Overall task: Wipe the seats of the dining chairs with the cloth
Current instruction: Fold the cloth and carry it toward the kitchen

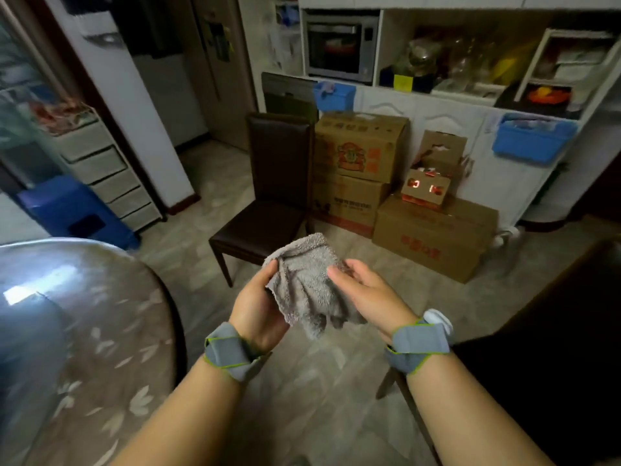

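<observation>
Cloth in hand, wiping not yet under way: a person stands in a dining area w/ a grey terry cloth (307,284) bunched between both hands at about chest height, above the tiled floor (322,381). The left hand (257,307) pinches the cloth's left edge, fingers (272,269) curled and clenched on the fabric; the right hand (366,292) cups the other side, thumb laid across the top, grasping it too. Both wrists carry grey straps.

A dark brown dining chair (265,213) stands ahead, near the stacked cardboard boxes (363,169) and just beyond the cloth; its seat faces the camera, well apart from the hands. A second dark chair (537,364) sits at the right edge, mostly in shadow. The round desk (77,331) w/ its floral cover fills the lower left.

Judged from this view, the cloth touches neither seat, so the wiping itself looks still to come: approx. nothing visibly done, both seats left. Whether either seat is already clean can't be told; the lighting is too dim.
</observation>
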Demonstrator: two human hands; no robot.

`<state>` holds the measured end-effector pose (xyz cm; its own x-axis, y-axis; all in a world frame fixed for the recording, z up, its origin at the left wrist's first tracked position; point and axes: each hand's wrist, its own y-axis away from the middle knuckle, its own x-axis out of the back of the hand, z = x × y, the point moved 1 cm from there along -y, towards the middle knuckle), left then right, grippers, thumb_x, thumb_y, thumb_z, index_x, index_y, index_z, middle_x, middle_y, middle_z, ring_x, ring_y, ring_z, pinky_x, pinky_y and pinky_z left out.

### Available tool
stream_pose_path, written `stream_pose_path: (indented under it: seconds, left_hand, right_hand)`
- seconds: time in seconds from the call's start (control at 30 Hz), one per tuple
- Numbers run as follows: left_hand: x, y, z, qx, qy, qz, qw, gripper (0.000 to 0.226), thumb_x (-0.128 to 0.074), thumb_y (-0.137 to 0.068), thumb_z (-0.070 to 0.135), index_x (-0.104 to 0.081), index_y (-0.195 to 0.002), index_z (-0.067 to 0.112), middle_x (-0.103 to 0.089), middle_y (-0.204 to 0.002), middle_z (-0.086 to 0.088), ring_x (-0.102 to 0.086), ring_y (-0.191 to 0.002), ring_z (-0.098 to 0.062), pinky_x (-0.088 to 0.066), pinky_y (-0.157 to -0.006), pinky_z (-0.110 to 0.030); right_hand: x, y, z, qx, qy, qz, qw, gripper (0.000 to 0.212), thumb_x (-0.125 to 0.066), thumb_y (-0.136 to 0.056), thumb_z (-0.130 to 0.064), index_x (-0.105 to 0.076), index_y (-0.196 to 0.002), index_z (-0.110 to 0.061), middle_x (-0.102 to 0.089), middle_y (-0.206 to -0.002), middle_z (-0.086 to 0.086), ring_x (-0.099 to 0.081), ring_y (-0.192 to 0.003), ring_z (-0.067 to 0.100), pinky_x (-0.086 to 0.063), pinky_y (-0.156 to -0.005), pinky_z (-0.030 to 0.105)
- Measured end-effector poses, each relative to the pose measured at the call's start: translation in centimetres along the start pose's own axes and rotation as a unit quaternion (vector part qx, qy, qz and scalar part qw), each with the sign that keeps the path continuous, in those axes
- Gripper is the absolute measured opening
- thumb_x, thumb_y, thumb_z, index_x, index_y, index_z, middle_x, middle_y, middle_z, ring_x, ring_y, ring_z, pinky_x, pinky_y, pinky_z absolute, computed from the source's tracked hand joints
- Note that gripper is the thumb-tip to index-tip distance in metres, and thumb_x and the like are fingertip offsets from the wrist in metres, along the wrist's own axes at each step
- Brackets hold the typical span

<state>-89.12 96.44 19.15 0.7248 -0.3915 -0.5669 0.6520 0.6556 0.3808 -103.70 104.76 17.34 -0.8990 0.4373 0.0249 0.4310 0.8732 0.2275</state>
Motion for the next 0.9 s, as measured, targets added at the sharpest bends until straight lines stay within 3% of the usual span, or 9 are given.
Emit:
stream_pose_path:
  seconds: [0.1, 0.27, 0.37, 0.43, 0.53, 0.6, 0.73, 0.83, 0.9]
  left_hand:
    - [4.0, -6.6, 4.1, -0.04, -0.002, 0.047, 0.998, 0.037, -0.039, -0.099, 0.028, -0.064, -0.11, 0.003, -0.07, -0.106, -0.016, -0.069, -0.093, -0.025, -0.05, -0.082, -0.038]
    - [12.0, -16.9, 11.7, -0.077, -0.116, 0.16, 0.977, 0.007, -0.06, -0.09, 0.009, -0.057, -0.096, 0.012, -0.063, -0.075, -0.005, -0.058, -0.062, -0.015, -0.047, -0.056, -0.027]
    - [14.8, -21.4, 16.6, -0.171, -0.215, 0.252, 0.928, 0.027, -0.059, -0.086, -0.007, -0.055, -0.1, 0.015, -0.061, -0.093, -0.006, -0.057, -0.084, -0.02, -0.047, -0.072, -0.03]
    - [13.9, -22.7, 19.0, -0.264, -0.307, 0.253, 0.879, 0.035, -0.056, -0.084, -0.012, -0.056, -0.095, 0.021, -0.06, -0.098, -0.004, -0.058, -0.092, -0.014, -0.047, -0.084, -0.025]
    - [13.9, -27.0, 24.0, -0.325, -0.333, 0.125, 0.876, 0.022, -0.06, -0.089, 0.009, -0.058, -0.108, 0.019, -0.061, -0.11, -0.002, -0.058, -0.104, -0.005, -0.045, -0.094, -0.024]
    - [13.5, -28.9, 25.2, -0.279, -0.411, 0.073, 0.865, 0.05, -0.058, -0.085, 0.043, -0.047, -0.131, 0.025, -0.05, -0.129, 0.004, -0.047, -0.122, -0.004, -0.038, -0.105, -0.026]
    - [17.3, -35.3, 30.9, -0.288, -0.415, 0.157, 0.849, 0.09, -0.054, -0.074, 0.062, -0.016, -0.149, 0.029, -0.025, -0.148, 0.012, -0.024, -0.136, 0.007, -0.022, -0.111, -0.013]
    - [21.8, -39.1, 36.5, -0.292, -0.406, 0.226, 0.836, 0.101, -0.066, -0.069, 0.06, -0.01, -0.149, 0.032, -0.027, -0.15, 0.008, -0.026, -0.138, -0.001, -0.025, -0.114, -0.024]
    - [24.5, -41.2, 40.5, -0.288, -0.376, 0.244, 0.846, 0.097, -0.074, -0.071, 0.051, -0.015, -0.146, 0.037, -0.036, -0.146, 0.007, -0.038, -0.134, -0.004, -0.034, -0.112, -0.031]
  right_hand:
    - [-2.4, -8.1, -1.1, -0.002, -0.044, 0.015, 0.999, 0.016, -0.069, -0.086, -0.022, -0.067, -0.095, -0.008, -0.071, -0.097, 0.014, -0.064, -0.086, 0.022, -0.05, -0.077, 0.035]
    - [-6.0, -19.7, -4.8, -0.011, -0.075, 0.013, 0.997, 0.016, -0.066, -0.088, -0.011, -0.063, -0.096, 0.002, -0.066, -0.092, 0.019, -0.062, -0.083, 0.027, -0.05, -0.077, 0.04]
    - [-9.6, -27.1, -8.0, 0.006, -0.023, -0.013, 1.0, 0.007, -0.064, -0.09, -0.014, -0.063, -0.087, -0.008, -0.065, -0.083, 0.012, -0.062, -0.078, 0.025, -0.05, -0.07, 0.038]
    - [-10.7, -30.3, -9.6, 0.025, 0.009, -0.015, 1.0, 0.008, -0.063, -0.091, -0.016, -0.064, -0.086, -0.009, -0.066, -0.083, 0.012, -0.063, -0.079, 0.026, -0.051, -0.072, 0.041]
    - [-16.0, -38.4, -12.5, 0.043, 0.029, -0.05, 0.997, 0.009, -0.064, -0.089, -0.023, -0.066, -0.088, -0.014, -0.068, -0.086, 0.014, -0.065, -0.082, 0.029, -0.053, -0.079, 0.048]
    - [-18.1, -40.7, -13.6, 0.042, 0.017, -0.072, 0.996, 0.01, -0.061, -0.09, -0.022, -0.065, -0.091, -0.013, -0.067, -0.088, 0.015, -0.064, -0.083, 0.028, -0.052, -0.081, 0.047]
    - [-24.4, -49.9, -15.5, 0.0, -0.116, -0.196, 0.974, 0.011, -0.048, -0.096, -0.007, -0.058, -0.101, -0.004, -0.061, -0.094, 0.02, -0.061, -0.089, 0.027, -0.051, -0.077, 0.036]
    - [-29.4, -57.1, -17.1, -0.019, -0.169, -0.318, 0.933, 0.022, -0.041, -0.095, 0.005, -0.054, -0.111, -0.001, -0.064, -0.101, 0.019, -0.064, -0.091, 0.025, -0.057, -0.075, 0.03]
    - [-33.0, -61.8, -18.6, -0.023, -0.158, -0.376, 0.913, 0.032, -0.039, -0.093, 0.012, -0.049, -0.12, 0.0, -0.063, -0.112, 0.019, -0.063, -0.101, 0.026, -0.055, -0.085, 0.033]
